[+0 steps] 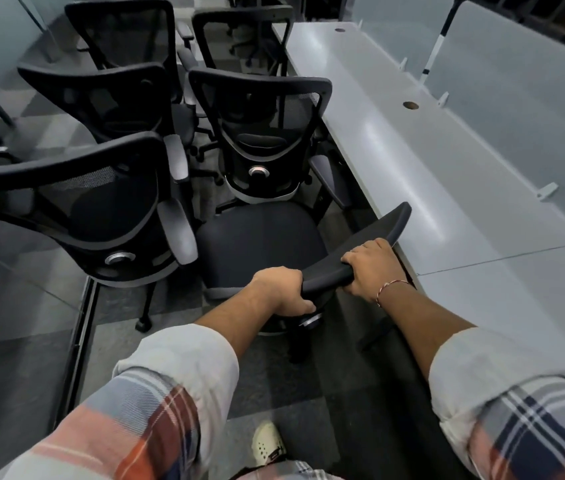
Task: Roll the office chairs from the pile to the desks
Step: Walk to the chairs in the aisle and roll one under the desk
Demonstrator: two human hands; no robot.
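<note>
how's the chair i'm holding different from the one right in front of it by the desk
The held chair is gripped along its backrest top by the left hand and right hand; the chair in front is untouched. The held chair's backrest top runs on a slant, with its right end at the desk edge; the chair in front's top sits roughly level. Both are black with pale trim.
</note>
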